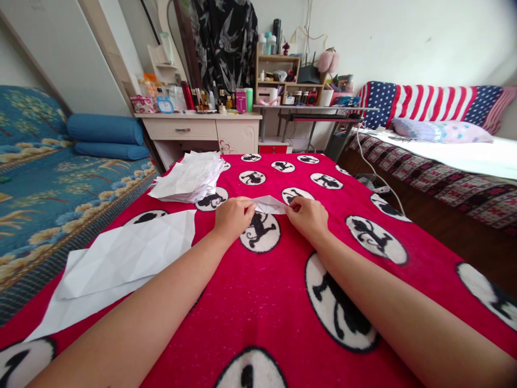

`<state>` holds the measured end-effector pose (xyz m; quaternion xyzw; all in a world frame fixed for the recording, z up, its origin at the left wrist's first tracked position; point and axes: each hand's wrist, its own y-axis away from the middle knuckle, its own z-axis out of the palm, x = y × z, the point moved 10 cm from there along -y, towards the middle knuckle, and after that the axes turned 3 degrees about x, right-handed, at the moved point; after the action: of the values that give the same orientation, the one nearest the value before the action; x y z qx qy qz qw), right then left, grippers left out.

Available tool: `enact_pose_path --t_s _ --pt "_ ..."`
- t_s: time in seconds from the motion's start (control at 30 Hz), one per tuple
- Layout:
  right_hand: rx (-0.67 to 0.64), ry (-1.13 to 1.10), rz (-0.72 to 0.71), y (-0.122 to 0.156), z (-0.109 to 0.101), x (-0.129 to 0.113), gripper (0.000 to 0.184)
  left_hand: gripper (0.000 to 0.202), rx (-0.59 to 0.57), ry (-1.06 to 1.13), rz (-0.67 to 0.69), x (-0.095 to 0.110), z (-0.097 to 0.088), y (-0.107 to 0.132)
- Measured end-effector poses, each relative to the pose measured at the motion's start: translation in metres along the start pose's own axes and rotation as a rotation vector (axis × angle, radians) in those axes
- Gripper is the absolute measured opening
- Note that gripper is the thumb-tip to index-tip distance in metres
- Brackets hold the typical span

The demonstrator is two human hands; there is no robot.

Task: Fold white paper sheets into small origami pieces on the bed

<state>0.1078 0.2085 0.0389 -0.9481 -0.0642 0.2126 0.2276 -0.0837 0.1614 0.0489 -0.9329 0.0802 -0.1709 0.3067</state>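
Observation:
A small folded piece of white paper (270,205) lies on a red blanket (258,302) printed with black-and-white monkey circles. My left hand (233,216) pinches its left end with curled fingers. Its right end is pinched the same way by my right hand (307,214). Both forearms reach forward across the blanket. The folded paper shows between the two hands, flat against the cloth.
A heap of white papers (189,180) sits behind my left hand. Two large creased white sheets (121,264) lie at the left. A blue patterned bed (36,188) stands left, a bed with a flag cover (436,108) right, a cluttered dresser (202,126) behind.

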Motion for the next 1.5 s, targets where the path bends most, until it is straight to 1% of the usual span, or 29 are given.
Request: enact_pose_path --t_s 0.1,0.23,0.3,0.4,0.53,0.6,0.77,0.87,0.97,1.03,1.13,1.23,1.3,1.33,1.4,1.43,1.5 --pt "-0.028 0.052 -0.013 -0.002 0.002 0.002 0.021 0.024 -0.020 -0.047 -0.041 -0.005 0.003 0.000" --pt "-0.062 0.071 -0.019 -0.003 0.006 0.004 0.022 0.026 0.000 -0.067 -0.122 -0.014 0.001 0.001" --pt "-0.051 0.065 -0.031 -0.003 0.005 0.003 0.021 0.028 0.006 -0.061 -0.147 -0.017 0.001 0.002" --pt "0.001 0.043 -0.043 -0.004 -0.001 0.002 0.021 0.031 -0.007 -0.030 -0.144 -0.016 0.003 0.001" --pt "0.066 0.015 -0.032 -0.007 -0.010 0.007 0.019 0.038 -0.037 0.032 -0.088 -0.009 0.006 0.000" --pt "0.084 0.013 -0.042 -0.009 -0.013 0.009 0.019 0.039 -0.048 0.068 -0.083 -0.010 0.009 -0.001" --pt "0.085 0.031 -0.080 -0.011 -0.015 0.009 0.019 0.030 -0.065 0.192 -0.136 -0.022 0.015 -0.002" --pt "0.061 0.007 -0.081 -0.010 -0.012 0.008 0.018 0.023 -0.039 0.179 -0.132 -0.026 0.012 -0.003" --pt "0.002 -0.111 -0.043 -0.010 -0.006 0.012 0.018 0.017 0.005 0.156 -0.077 -0.022 0.004 -0.005" --pt "-0.032 -0.203 -0.018 -0.011 -0.003 0.016 0.022 0.016 0.028 0.165 -0.064 -0.019 0.000 -0.005" --pt "-0.016 -0.296 -0.021 -0.012 -0.003 0.017 0.031 0.011 0.023 0.202 -0.062 -0.016 -0.001 -0.005" --pt "-0.008 -0.433 -0.125 -0.011 -0.003 0.006 0.047 0.009 -0.008 0.236 -0.039 -0.012 0.002 -0.005" --pt "-0.064 -0.544 -0.224 -0.008 0.003 -0.006 0.061 0.009 -0.029 0.243 -0.025 -0.010 0.005 -0.004" --pt "-0.099 -0.590 -0.262 -0.006 0.006 -0.011 0.065 0.010 -0.041 0.244 -0.021 -0.009 0.006 -0.004" --pt "-0.157 -0.655 -0.287 -0.004 0.011 -0.016 0.062 0.009 -0.064 0.242 -0.017 -0.007 0.009 -0.003" --pt "-0.172 -0.676 -0.276 -0.003 0.013 -0.016 0.056 0.008 -0.070 0.240 -0.019 -0.006 0.010 -0.003" --pt "-0.177 -0.709 -0.236 -0.003 0.014 -0.015 0.043 0.008 -0.047 0.227 -0.043 -0.006 0.006 -0.003"
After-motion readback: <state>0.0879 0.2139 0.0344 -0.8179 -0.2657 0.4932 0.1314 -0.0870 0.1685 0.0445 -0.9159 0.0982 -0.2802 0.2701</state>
